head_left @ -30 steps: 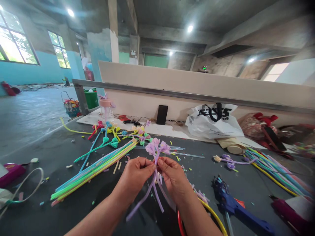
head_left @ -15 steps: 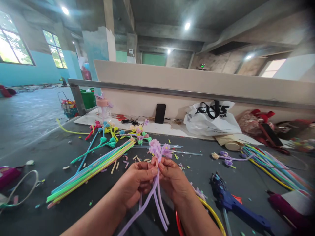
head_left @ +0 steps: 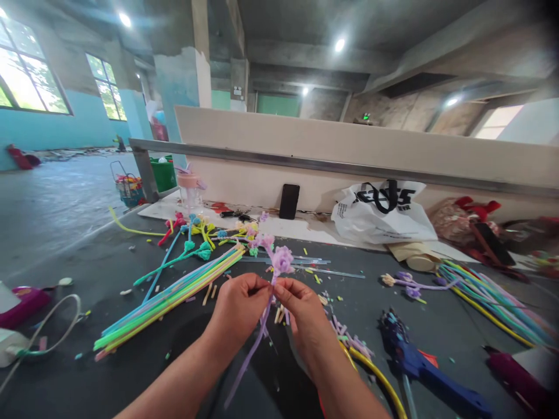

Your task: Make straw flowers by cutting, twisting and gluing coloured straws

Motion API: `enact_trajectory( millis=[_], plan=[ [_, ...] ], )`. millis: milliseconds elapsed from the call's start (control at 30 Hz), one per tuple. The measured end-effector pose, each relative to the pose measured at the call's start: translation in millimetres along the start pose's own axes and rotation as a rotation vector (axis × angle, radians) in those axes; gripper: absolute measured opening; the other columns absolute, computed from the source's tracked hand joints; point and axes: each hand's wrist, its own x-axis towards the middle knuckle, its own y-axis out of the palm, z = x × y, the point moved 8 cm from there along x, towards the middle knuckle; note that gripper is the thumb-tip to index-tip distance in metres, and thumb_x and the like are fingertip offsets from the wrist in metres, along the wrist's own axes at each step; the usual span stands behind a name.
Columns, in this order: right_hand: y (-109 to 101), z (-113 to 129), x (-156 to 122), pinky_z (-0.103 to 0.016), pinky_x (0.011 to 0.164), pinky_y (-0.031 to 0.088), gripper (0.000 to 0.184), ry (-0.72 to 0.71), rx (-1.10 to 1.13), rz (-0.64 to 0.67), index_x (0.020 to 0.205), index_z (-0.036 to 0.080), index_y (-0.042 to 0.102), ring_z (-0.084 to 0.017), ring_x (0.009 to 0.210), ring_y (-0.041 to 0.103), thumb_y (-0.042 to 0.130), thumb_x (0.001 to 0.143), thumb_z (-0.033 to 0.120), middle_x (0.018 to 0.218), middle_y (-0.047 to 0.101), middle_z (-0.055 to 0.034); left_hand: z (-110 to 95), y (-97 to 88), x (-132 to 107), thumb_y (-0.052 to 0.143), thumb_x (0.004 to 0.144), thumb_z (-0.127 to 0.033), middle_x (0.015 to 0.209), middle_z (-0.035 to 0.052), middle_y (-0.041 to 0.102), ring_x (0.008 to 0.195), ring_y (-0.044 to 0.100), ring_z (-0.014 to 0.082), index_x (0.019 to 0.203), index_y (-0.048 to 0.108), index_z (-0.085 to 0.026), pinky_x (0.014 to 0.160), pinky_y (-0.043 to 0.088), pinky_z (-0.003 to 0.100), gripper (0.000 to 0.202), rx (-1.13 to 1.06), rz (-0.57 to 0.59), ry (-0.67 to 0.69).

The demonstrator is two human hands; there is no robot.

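A lilac pipe-cleaner flower (head_left: 283,259) is held upright in front of me, its fluffy heads above my fingers. Its lilac stem (head_left: 247,366) hangs down at a slant toward the table edge. My left hand (head_left: 240,305) pinches the stem just under the heads. Close beside it, my right hand (head_left: 301,305) pinches the same place between thumb and forefinger. Lilac and beige cut bits (head_left: 349,340) lie scattered near my right wrist. To the left rests a bundle of coloured pipe cleaners (head_left: 174,299).
A blue glue gun (head_left: 423,369) lies at right, near another pipe-cleaner bundle (head_left: 484,302). Finished coloured flowers (head_left: 196,250), a bottle (head_left: 190,189), a black phone (head_left: 289,201) and a white bag (head_left: 379,215) stand toward the back. A lilac sprig (head_left: 414,285) lies at right.
The lilac heads have turned and now stand one behind the other instead of side by side. The spread stems below have come together. My hands have shifted slightly, still pinching.
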Motion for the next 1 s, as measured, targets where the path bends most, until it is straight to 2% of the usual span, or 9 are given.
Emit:
enact_trajectory(
  millis=[133,233,333,400,533,633,700,900,1000],
  plan=[
    [-3.0,3.6,-3.7,-0.025,0.064,0.038,0.015,-0.059,-0.093,-0.057,0.062,0.016,0.066,-0.012,0.059,0.052,0.075,0.056,0.026,0.060,0.063,0.0017,-20.4,1.8,-10.2,0.047,0.076,-0.016,0.064,0.0027,0.060,0.065,0.053,0.0139,0.063,0.061,-0.015,0.062,0.035,0.024,0.019,0.352,-0.060,0.296],
    [-6.8,6.7,-5.0,-0.026,0.065,0.038,0.013,-0.079,-0.165,-0.097,0.063,0.017,0.066,-0.013,0.060,0.052,0.073,0.056,0.025,0.059,0.063,0.0016,-21.7,6.7,-13.8,0.045,0.078,-0.017,0.066,0.0036,0.060,0.068,0.053,0.0147,0.064,0.059,-0.016,0.064,0.036,0.025,0.020,0.395,-0.037,0.330],
    [-9.7,6.0,-4.0,-0.027,0.063,0.038,0.013,-0.065,-0.232,-0.115,0.061,0.016,0.066,-0.014,0.058,0.051,0.072,0.056,0.026,0.055,0.061,0.0012,-16.4,8.1,-10.0,0.048,0.077,-0.020,0.062,0.0023,0.058,0.063,0.051,0.0135,0.061,0.060,-0.015,0.060,0.035,0.023,0.021,0.292,0.009,0.232],
    [-9.1,4.9,-3.6,-0.027,0.063,0.038,0.012,-0.059,-0.203,-0.110,0.060,0.016,0.065,-0.013,0.056,0.049,0.071,0.057,0.027,0.055,0.060,0.0013,-9.4,10.2,-6.5,0.052,0.074,-0.023,0.057,0.0004,0.055,0.057,0.048,0.0113,0.060,0.062,-0.015,0.055,0.033,0.022,0.019,0.140,0.071,0.103],
    [1.8,2.1,-5.5,-0.027,0.063,0.039,0.013,-0.016,0.003,-0.026,0.060,0.017,0.065,-0.012,0.054,0.049,0.073,0.055,0.027,0.054,0.061,0.0016,9.0,19.1,-6.1,0.060,0.068,-0.029,0.048,-0.0041,0.046,0.043,0.034,0.0051,0.060,0.059,-0.013,0.042,0.024,0.018,0.018,-0.333,0.199,-0.209],
    [9.9,2.4,-8.2,-0.028,0.067,0.039,0.015,0.024,0.115,0.041,0.065,0.017,0.067,-0.014,0.060,0.053,0.075,0.055,0.025,0.059,0.063,-0.0002,15.8,32.8,-10.2,0.065,0.065,-0.030,0.044,-0.0069,0.039,0.037,0.024,0.0018,0.059,0.055,-0.012,0.038,0.015,0.017,0.021,-0.678,0.349,-0.358],
    [10.8,2.5,-9.3,-0.028,0.071,0.039,0.016,0.051,0.184,0.054,0.068,0.017,0.067,-0.015,0.066,0.054,0.075,0.055,0.023,0.064,0.064,-0.0007,19.1,40.0,-13.3,0.068,0.064,-0.027,0.042,-0.0080,0.036,0.036,0.019,0.0004,0.057,0.054,-0.012,0.037,0.010,0.017,0.021,-0.815,0.430,-0.432],
    [13.1,-2.1,-9.6,-0.025,0.066,0.039,0.016,0.159,0.270,0.121,0.064,0.015,0.065,-0.011,0.061,0.051,0.077,0.053,0.018,0.066,0.063,0.0001,22.9,44.6,-15.5,0.069,0.061,-0.026,0.043,-0.0063,0.041,0.035,0.018,-0.0006,0.056,0.055,-0.011,0.037,0.008,0.016,0.021,-0.866,0.438,-0.489],
    [7.7,-5.4,-6.8,-0.023,0.063,0.038,0.018,0.158,0.208,0.049,0.063,0.015,0.064,-0.010,0.059,0.050,0.078,0.053,0.021,0.062,0.061,0.0014,23.3,35.2,-9.9,0.067,0.062,-0.033,0.041,-0.0071,0.039,0.036,0.022,0.0014,0.057,0.054,-0.013,0.037,0.013,0.017,0.024,-0.703,0.304,-0.408]
  ],
)
